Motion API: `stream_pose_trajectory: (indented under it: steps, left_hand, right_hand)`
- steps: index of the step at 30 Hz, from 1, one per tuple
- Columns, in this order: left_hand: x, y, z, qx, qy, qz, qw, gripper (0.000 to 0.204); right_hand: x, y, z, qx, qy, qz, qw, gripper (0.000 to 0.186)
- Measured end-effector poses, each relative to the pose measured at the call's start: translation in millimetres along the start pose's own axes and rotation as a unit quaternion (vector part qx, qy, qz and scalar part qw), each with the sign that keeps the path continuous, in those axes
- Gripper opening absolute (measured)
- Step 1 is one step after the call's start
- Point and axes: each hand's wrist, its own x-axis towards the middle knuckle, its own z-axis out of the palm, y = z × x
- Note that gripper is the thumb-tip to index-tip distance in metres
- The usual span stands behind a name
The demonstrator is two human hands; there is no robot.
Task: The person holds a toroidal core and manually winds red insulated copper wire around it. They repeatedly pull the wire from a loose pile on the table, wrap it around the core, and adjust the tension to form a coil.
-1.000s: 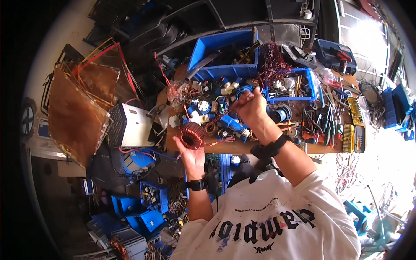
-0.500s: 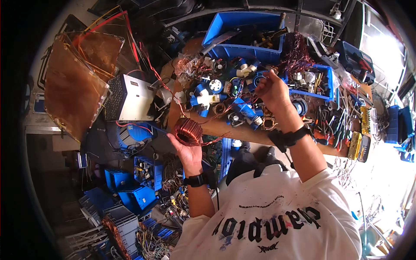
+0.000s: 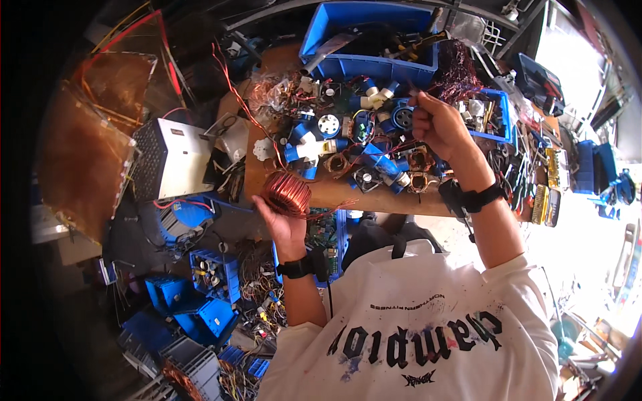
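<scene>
A ring-shaped coil (image 3: 287,194) wound with reddish copper wire rests tilted in my left hand (image 3: 286,230), its thumb spread along one side. Loose wire ends (image 3: 340,206) stick out from the coil's right side, and longer red strands (image 3: 234,90) stretch up and away to the left. My right hand (image 3: 441,123) is raised above the crowded bench with fingers curled in a pinch. A thin copper wire (image 3: 394,147) leads up to its curled fingers; the exact grip is hard to see. Blue-and-white plug connectors (image 3: 314,147) lie between the hands.
A large blue bin (image 3: 374,70) stands at the back of the wooden bench (image 3: 321,194). Right of my right hand are a small blue tray (image 3: 503,117) and hand tools. A metal-cased box (image 3: 184,157) sits to the left; blue crates (image 3: 214,274) and tangled wires lie below.
The view has shifted slightly. My right hand has moved a little right and away from the coil. The coil, still in my left hand, has turned so its hole shows less.
</scene>
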Motion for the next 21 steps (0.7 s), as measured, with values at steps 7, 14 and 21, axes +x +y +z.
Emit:
stream_pose_trajectory:
  steps: [7,14,21]
  left_hand:
    - [55,-14,-7,-0.023,0.003,-0.063,0.998,0.064]
    - [77,-27,18,0.060,-0.070,-0.106,0.990,0.064]
    - [82,-39,30,0.083,-0.080,-0.166,0.979,0.064]
  right_hand:
    - [-8,0,19,-0.011,0.138,-0.131,0.982,0.041]
    - [-22,-9,14,0.008,0.201,-0.204,0.958,0.046]
    - [-30,-9,-2,0.017,0.262,-0.274,0.925,0.040]
